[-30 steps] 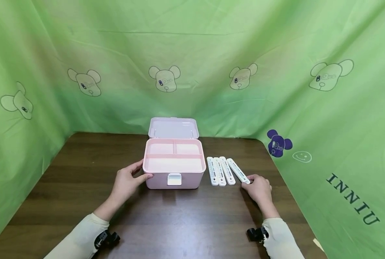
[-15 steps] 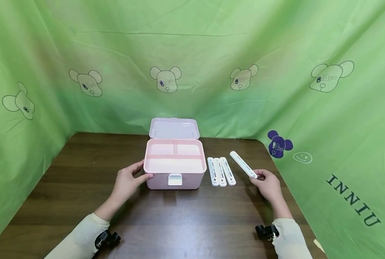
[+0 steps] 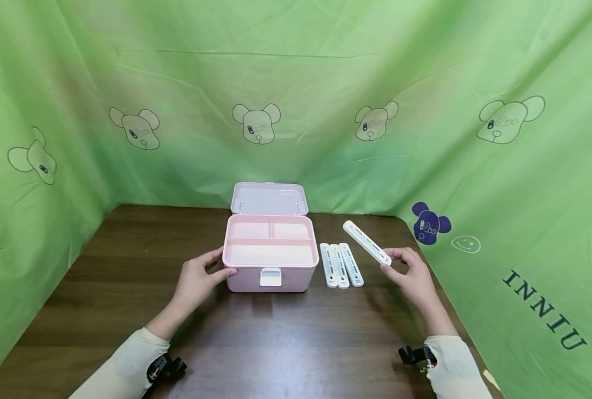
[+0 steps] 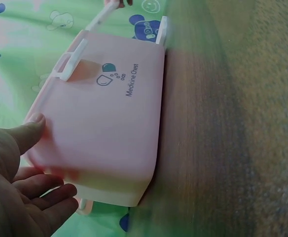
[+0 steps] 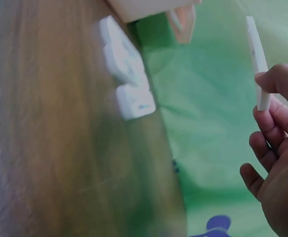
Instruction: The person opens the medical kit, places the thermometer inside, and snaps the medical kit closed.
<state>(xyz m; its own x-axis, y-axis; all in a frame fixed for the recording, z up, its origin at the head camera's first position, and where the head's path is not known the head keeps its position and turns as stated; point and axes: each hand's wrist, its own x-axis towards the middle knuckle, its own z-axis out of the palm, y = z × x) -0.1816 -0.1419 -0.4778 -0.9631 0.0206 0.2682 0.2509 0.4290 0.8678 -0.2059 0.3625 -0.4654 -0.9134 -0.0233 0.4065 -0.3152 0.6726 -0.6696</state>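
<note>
A pink medicine box (image 3: 268, 280) stands with its lid (image 3: 269, 198) tipped back, its divided tray uncovered; the left wrist view shows "Medicine Chest" printed on its front. My left hand (image 3: 196, 282) holds its left front corner, thumb on the front face and fingers along the side. Between thumb and fingers, my right hand (image 3: 412, 277) pinches one end of a flat white stick (image 3: 367, 243) with rounded ends and small printed marks, raised above the table. Several similar white sticks (image 3: 340, 266) lie side by side right of the box.
The dark wooden table (image 3: 286, 338) carries the box near its back edge. A green printed curtain (image 3: 320, 66) hangs behind it and along both sides. On the box front is a white latch (image 3: 271, 277).
My right hand has lifted the outermost white stick off the table, first to the right, then farther up and slightly back left. My left hand stays at the box corner.
</note>
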